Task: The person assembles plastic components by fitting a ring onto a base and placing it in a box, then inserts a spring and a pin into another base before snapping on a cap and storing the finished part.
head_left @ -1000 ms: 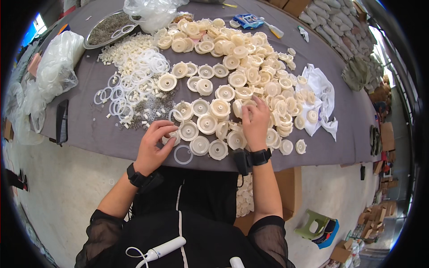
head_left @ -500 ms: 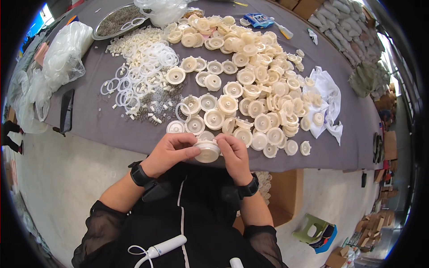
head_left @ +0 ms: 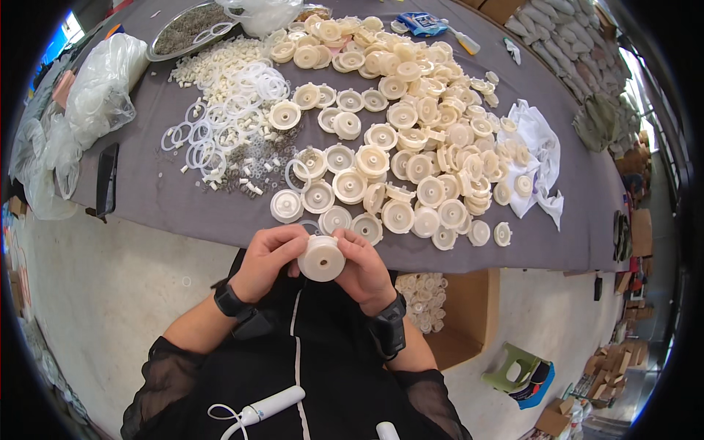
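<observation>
Below the table edge: both hands meet close to the person's chest, wrists bent inward, forearms rising from the lower edge of the view.
Left hand (head_left: 268, 258): curled, fingers closed on the left rim of a cream plastic disc (head_left: 321, 258); a dark watch sits on its wrist.
Disc in hand: one, round, with a raised hub and a small centre hole, its flat face turned up toward the camera, held just off the near edge of the grey table (head_left: 220, 220).
Right hand (head_left: 364, 268): curled, thumb and fingers clamped on the disc's right rim; a dark band on this wrist too.
Far-left table: two or three crumpled clear bags (head_left: 99, 84) and one dark phone (head_left: 108, 178).
Left-centre table: thin white rings (head_left: 220, 125), too many and too overlapped to count, beside a heap of small white bits.
Centre to right table: cream discs (head_left: 411, 147) like the held one, several dozen, exact number not countable.
Far right: one white cloth (head_left: 539, 147) under some discs.
Back left: one metal tray (head_left: 183, 26).
</observation>
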A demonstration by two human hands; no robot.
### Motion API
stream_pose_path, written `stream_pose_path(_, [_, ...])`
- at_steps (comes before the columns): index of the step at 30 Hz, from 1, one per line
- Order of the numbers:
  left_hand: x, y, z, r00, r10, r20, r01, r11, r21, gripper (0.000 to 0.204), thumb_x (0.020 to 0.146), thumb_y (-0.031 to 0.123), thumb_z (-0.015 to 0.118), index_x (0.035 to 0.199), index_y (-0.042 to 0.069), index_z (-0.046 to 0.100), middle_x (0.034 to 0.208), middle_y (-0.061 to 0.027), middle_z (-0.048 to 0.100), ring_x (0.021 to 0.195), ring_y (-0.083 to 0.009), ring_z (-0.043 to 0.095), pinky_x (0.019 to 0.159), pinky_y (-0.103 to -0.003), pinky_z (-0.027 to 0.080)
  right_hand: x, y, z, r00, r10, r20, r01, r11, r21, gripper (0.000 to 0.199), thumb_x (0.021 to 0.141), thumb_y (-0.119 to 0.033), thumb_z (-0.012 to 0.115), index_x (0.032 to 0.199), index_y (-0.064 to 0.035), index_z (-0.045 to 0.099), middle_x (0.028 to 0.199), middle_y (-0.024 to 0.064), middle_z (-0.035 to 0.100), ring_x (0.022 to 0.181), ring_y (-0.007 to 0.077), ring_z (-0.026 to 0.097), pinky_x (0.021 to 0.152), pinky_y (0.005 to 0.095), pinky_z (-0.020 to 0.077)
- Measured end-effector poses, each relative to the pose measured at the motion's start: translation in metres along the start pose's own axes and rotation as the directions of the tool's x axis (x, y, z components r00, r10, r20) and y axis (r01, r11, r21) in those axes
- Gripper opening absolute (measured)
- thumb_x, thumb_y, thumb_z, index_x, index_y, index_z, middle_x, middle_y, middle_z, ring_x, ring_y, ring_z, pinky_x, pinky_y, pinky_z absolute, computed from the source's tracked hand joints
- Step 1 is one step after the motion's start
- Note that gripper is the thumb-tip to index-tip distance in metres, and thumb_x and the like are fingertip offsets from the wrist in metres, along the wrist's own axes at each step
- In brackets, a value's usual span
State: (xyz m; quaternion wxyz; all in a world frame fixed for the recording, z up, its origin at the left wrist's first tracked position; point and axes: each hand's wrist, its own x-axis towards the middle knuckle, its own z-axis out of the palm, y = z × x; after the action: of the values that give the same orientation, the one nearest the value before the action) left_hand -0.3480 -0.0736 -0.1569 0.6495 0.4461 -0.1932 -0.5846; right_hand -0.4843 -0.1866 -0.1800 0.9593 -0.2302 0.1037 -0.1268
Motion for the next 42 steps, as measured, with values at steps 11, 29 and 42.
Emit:
stream_pose_path(11, [-0.02,0.005,-0.035,0.637,0.682,0.359,-0.569,0.103,0.816,0.034,0.065,-0.007,0.062,0.098,0.001,0.062,0.084,-0.0115,0.063,0.07,-0.024,0.061,0.065,-0.029,0.05,0.005,0.026,0.004,0.93,0.352,-0.101,-0.357,0.933,-0.036,0.027,0.091,-0.027,0.047,0.094,-0.0031,0.059,0.082,0.0056,0.063,0.069,0.0157,0.061,0.059,0.0282,0.049])
stream_pose_path(29, [-0.045,-0.009,-0.105,0.738,0.504,-0.449,-0.301,0.842,0.448,0.016,0.079,-0.003,0.059,0.094,-0.003,0.061,0.08,-0.0058,0.062,0.066,-0.0096,0.061,0.061,-0.019,0.047,0.138,0.024,0.035,0.89,-0.219,0.399,0.223,-0.555,-0.802,0.011,0.066,-0.011,0.067,0.077,-0.0101,0.065,0.071,0.0037,0.059,0.078,0.0234,0.051,0.071,0.0346,0.0427])
stream_pose_path(42, [-0.029,0.011,-0.121,0.669,0.586,-0.457,-0.196,0.732,0.652,0.014,0.079,0.005,0.059,0.092,0.001,0.063,0.073,-0.0004,0.054,0.057,-0.0049,0.048,0.052,-0.018,0.039,0.153,0.034,0.033,0.896,-0.14,0.422,0.233,-0.66,-0.714,0.017,0.065,-0.009,0.066,0.081,-0.0119,0.061,0.081,0.0041,0.053,0.085,0.0237,0.05,0.073,0.0357,0.0412])
